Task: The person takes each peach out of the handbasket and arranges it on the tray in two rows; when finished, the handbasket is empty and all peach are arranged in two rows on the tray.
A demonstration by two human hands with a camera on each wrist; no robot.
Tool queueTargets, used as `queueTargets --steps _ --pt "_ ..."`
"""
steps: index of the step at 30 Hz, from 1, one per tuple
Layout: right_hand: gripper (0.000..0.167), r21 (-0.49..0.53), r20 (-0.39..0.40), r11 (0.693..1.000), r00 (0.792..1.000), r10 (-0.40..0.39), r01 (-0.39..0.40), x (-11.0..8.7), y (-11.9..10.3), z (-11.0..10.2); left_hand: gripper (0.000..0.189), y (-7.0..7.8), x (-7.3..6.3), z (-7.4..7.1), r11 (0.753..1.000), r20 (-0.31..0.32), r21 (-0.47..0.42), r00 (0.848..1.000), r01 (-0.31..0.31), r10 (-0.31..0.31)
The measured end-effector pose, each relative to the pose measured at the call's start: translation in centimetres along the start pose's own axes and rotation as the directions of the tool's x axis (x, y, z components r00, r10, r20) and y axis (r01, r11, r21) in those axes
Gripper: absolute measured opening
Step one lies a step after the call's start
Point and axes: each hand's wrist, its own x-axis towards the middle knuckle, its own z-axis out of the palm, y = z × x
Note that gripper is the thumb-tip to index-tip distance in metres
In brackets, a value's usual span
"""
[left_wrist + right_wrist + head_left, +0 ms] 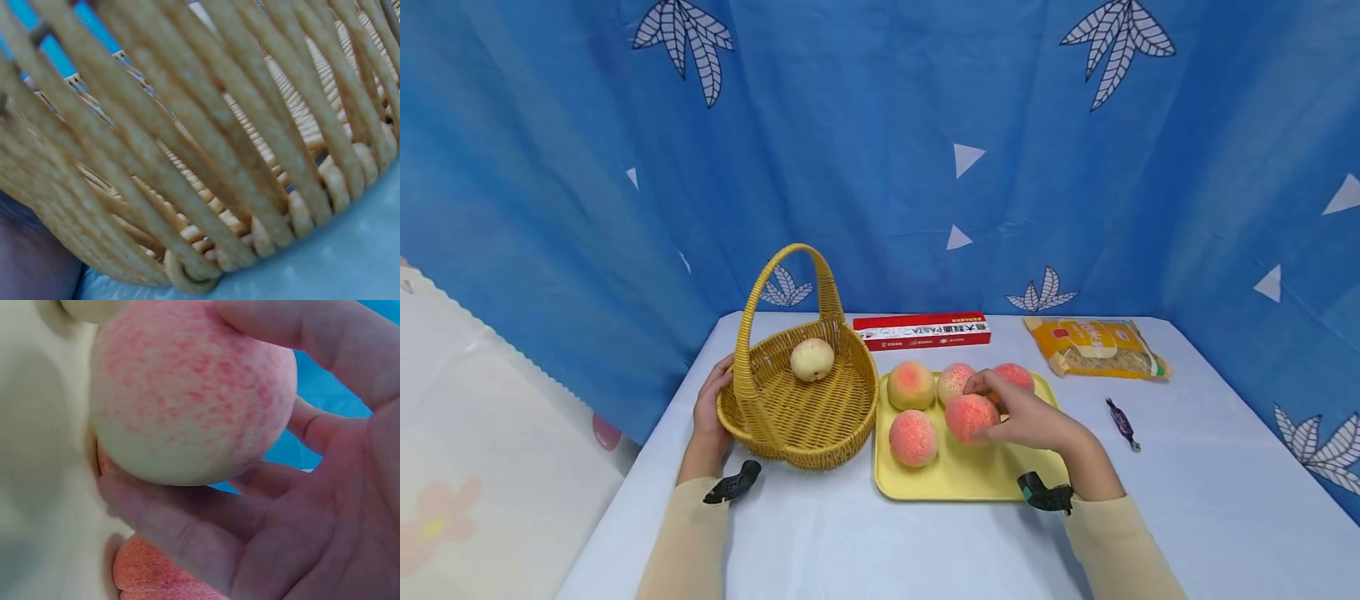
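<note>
My right hand [1026, 417] grips a pink peach [970, 418] between thumb and fingers, over the yellow tray [970, 487]. In the right wrist view the peach [194, 394] shows pale below and speckled pink above. Around it on the tray sit several more peaches, including a yellow-red one [912, 385] at the back left and a pink one [913, 438] in front of that. A round woven basket [805, 421] with a tall handle stands left of the tray, holding one pale peach [812, 360]. Against the basket's left outer wall rests my left hand [709, 404]; its thumb is hidden.
A red pasta box [925, 331] lies behind the tray. Toward the back right is an orange-yellow food packet [1097, 348], with a small purple wrapped candy [1122, 423] in front of it. A blue curtain [880, 167] hangs behind the white table [820, 533].
</note>
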Motion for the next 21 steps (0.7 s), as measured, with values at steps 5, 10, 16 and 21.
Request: queueTargets --steps 5,10,16,21 --pt "0.056 -0.038 0.019 0.999 1.0 0.004 -0.003 -0.09 0.49 0.36 0.034 -0.25 0.01 0.1 1.0 -0.021 0.0 1.0 0.002 -0.002" --pt "0.056 -0.087 0.026 0.996 0.999 0.03 -0.027 0.14 0.77 0.54 0.033 -0.37 0.16 -0.03 1.0 -0.022 0.011 1.0 0.014 -0.013" --pt "0.054 -0.102 0.024 0.994 0.999 0.047 -0.044 0.27 0.98 0.83 0.034 -0.56 -0.04 -0.21 0.999 -0.057 0.019 0.998 0.035 -0.034" --pt "0.055 -0.093 0.043 0.994 0.997 0.059 -0.055 0.44 0.76 0.92 0.034 -0.29 -0.17 0.05 0.999 -0.046 0.02 0.999 0.027 -0.026"
